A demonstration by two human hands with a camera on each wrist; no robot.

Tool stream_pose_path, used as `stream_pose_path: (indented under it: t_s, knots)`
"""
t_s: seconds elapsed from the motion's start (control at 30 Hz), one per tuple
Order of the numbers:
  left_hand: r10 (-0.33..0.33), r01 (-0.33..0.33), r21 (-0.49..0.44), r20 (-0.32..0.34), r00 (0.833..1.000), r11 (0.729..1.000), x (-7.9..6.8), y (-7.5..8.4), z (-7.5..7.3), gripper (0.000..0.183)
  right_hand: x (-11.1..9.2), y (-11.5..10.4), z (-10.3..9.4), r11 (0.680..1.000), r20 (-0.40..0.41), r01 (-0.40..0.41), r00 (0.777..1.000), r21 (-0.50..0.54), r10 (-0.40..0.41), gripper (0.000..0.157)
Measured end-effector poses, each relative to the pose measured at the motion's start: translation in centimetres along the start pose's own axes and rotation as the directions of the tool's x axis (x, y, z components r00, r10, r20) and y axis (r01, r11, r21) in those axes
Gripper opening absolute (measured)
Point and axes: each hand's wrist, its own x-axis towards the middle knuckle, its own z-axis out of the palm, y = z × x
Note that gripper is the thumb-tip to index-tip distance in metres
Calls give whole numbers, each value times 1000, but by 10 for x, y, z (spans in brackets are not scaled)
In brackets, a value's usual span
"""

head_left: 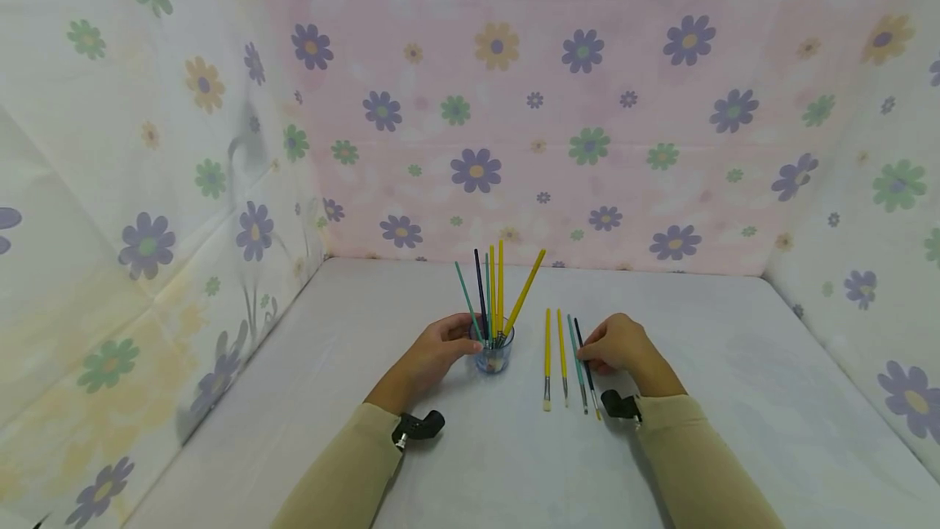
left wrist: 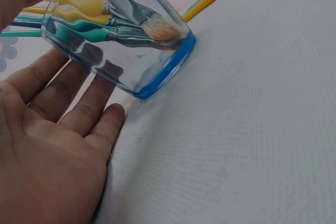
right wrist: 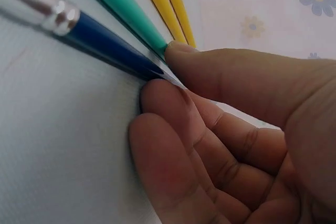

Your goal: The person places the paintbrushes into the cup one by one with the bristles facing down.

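Observation:
My left hand (head_left: 429, 362) holds a clear drinking glass (head_left: 494, 362) with a blue base, thumb on the near side and fingers behind. In it stand several paintbrushes (head_left: 501, 288) with yellow, teal and dark blue handles, bristles down. On the table to the right, two yellow paintbrushes (head_left: 547, 345), a teal paintbrush (head_left: 575, 349) and a dark blue paintbrush (head_left: 590, 378) lie side by side, bristles toward me. My right hand (head_left: 620, 349) pinches the dark blue one by its handle. The right wrist view shows thumb and fingertip at that handle (right wrist: 107, 40), the thumb tip right beside the teal one.
A white cloth covers the table (head_left: 477, 464). Flower-printed cloth hangs behind it as a pink back wall (head_left: 558, 129), with white side walls (head_left: 95, 292) at left and right. Both forearms reach in over the front, a black wrist camera (head_left: 422, 425) on each.

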Motion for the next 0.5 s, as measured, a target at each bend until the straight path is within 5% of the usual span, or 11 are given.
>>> stream_pose_path:
  t_s: [0.5]
  knots:
    - [4,-4,20,0,1000,1000,-1,1,0,61,1,0,-3,997,1,-58,998,-43,58,22]
